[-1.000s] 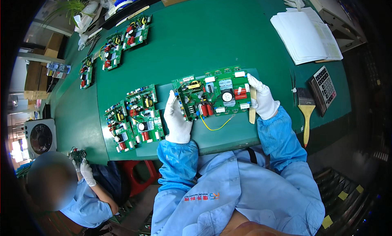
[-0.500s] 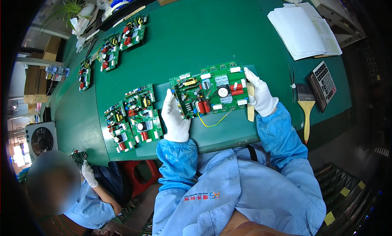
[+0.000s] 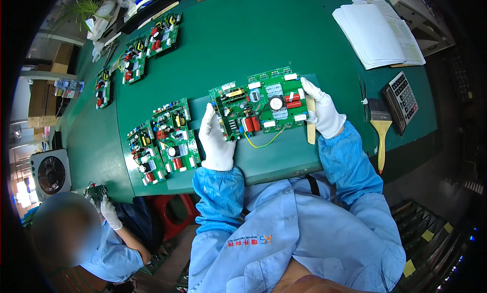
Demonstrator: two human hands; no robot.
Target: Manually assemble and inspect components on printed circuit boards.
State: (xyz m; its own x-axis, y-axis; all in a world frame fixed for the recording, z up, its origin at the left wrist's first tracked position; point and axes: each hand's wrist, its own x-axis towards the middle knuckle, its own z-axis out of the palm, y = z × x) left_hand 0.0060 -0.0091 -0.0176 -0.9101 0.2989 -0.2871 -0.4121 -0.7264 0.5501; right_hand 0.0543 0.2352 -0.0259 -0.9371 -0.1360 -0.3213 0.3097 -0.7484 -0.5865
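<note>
- Green circuit board (image 3: pixel 261 108) lay on the green table (image 3: pixel 228 54) before the person, gripped at both ends.
- Left hand (image 3: pixel 217 138) clasped its left edge; right hand (image 3: pixel 321 109) its right edge, both white-gloved.
- White paper stack (image 3: pixel 378 31) sat far right; grey calculator (image 3: pixel 402 95) beside a brush (image 3: pixel 379 125).

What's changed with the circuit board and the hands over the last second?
Very little. The large green circuit board has shifted slightly up and left in the view, along with both gloved hands, which may be partly head movement. The left hand still grips its left end and the right hand its right end. The paintbrush, calculator, paper stack and the two boards at left lie as before.
</note>
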